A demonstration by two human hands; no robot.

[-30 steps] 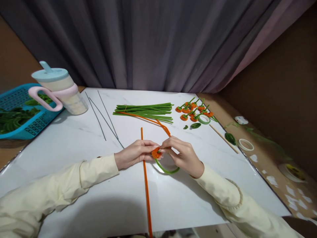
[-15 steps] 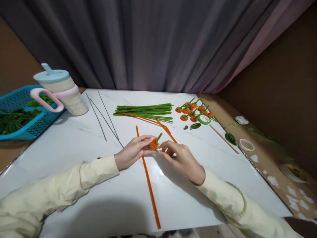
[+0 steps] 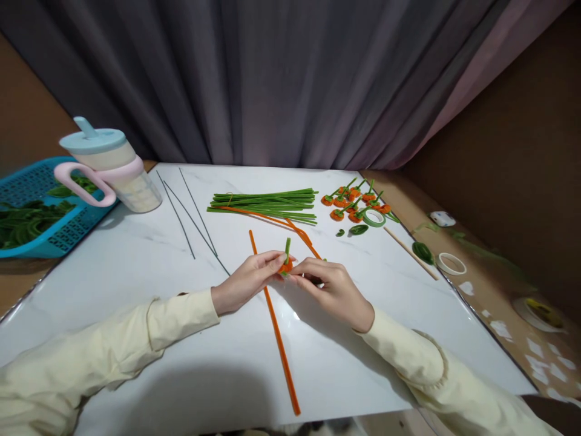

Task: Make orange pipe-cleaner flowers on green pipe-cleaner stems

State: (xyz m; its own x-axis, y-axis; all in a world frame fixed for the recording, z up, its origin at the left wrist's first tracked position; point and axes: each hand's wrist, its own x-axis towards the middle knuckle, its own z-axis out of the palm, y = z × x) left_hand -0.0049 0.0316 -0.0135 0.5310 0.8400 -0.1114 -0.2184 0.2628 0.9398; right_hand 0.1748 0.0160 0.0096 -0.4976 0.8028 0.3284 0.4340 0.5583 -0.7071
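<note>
Between thumb and fingers, my left hand (image 3: 249,280) holds a small orange fuzzy flower (image 3: 285,266) whose green stem points up. My right hand (image 3: 333,289) is pinched against the flower's lower right side, at a bit of green there; its fingertips partly hide it. Under my left hand runs a long orange pipe cleaner (image 3: 278,339) lying on the white table. Behind the hands lie a bundle of green pipe cleaners (image 3: 263,200) and some bent orange ones (image 3: 299,231). Several finished-looking orange flowers (image 3: 338,214) with green stems sit at the back right.
A tumbler (image 3: 113,166) with a pink handle stands at the back left, beside a blue basket (image 3: 54,233) of green pieces. Thin dark wires (image 3: 190,215) lie nearby. Right: green tape roll (image 3: 374,218), wooden stick (image 3: 411,253), green leaf piece (image 3: 423,253), white tape roll (image 3: 451,263).
The flower has turned so its stem stands more upright, and my left fingers cover more of it. My right hand has closed in on it. The long orange pipe cleaner's near end has shifted slightly right.
</note>
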